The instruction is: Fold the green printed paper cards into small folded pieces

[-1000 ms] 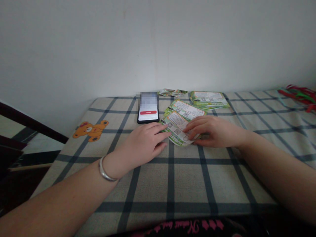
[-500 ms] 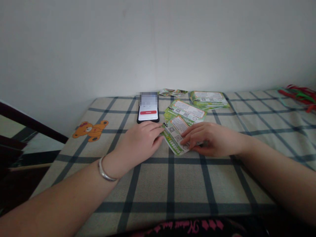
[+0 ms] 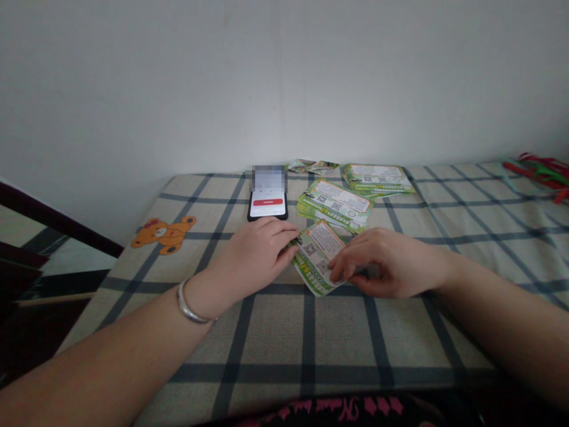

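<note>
A green and white printed card (image 3: pixel 315 249) with QR codes is tilted toward me, low over the checked cloth. Its upper left edge is pinched between the thumb and fingers of my left hand (image 3: pixel 258 252), which wears a silver bangle (image 3: pixel 189 305). On the opposite side, the bent fingers of my right hand (image 3: pixel 389 264) close on the card's right edge and cover part of its print. Just beyond it lies a fanned pile of similar cards (image 3: pixel 335 201). A phone (image 3: pixel 267 206) with a lit screen sits behind my left hand.
A second stack of cards (image 3: pixel 377 178) lies near the wall, beside crumpled green wrappers (image 3: pixel 313 166). Red and green straps (image 3: pixel 540 172) are heaped at the far right. An orange bear picture (image 3: pixel 164 235) marks the left of the checked tablecloth (image 3: pixel 275 332). A dark rail (image 3: pixel 57 216) stands at left.
The card in my hands has moved toward me, off the fanned pile, so more of the pile shows. My right hand has shifted slightly nearer to me; my left hand has barely moved.
</note>
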The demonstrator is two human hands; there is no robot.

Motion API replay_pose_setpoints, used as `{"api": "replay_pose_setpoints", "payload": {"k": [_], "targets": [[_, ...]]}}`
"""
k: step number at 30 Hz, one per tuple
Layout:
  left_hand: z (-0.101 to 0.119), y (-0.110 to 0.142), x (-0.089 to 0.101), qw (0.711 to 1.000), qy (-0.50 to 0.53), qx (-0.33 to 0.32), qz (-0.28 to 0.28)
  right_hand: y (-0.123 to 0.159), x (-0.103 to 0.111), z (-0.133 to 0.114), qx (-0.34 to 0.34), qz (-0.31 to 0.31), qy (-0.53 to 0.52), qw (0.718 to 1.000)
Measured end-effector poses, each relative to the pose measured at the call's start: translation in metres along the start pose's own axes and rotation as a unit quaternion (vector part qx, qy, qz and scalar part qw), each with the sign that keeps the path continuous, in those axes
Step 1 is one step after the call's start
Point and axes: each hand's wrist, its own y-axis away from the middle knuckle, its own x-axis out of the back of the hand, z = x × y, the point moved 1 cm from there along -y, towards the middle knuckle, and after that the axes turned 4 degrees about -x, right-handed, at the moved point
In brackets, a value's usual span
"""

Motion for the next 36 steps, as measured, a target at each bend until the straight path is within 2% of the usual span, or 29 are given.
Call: {"api": "replay_pose_setpoints", "payload": {"k": [9,15,22,30,36], "targets": [[-0.004,0.0,-0.005,0.998,0.04,-0.043,0.002,-0.003,-0.007,0.005,-0.027,0.043,-0.026,0.998],[-0.004,-0.003,-0.005,0.996,0.073,-0.049,0.007,-0.014,-0.02,0.015,-0.014,0.09,0.019,0.996],[-0.003,-0.002,-0.005,0.997,0.07,-0.037,0.011,-0.021,-0.028,0.018,-0.03,0.152,0.089,0.984],[0.0,-0.002,-0.005,0.997,0.072,-0.037,0.018,-0.026,-0.029,0.021,-0.059,0.181,0.149,0.97],[0.011,0.001,-0.004,0.995,0.086,0.024,0.036,-0.027,-0.026,0.024,-0.051,0.2,0.147,0.967]]}}
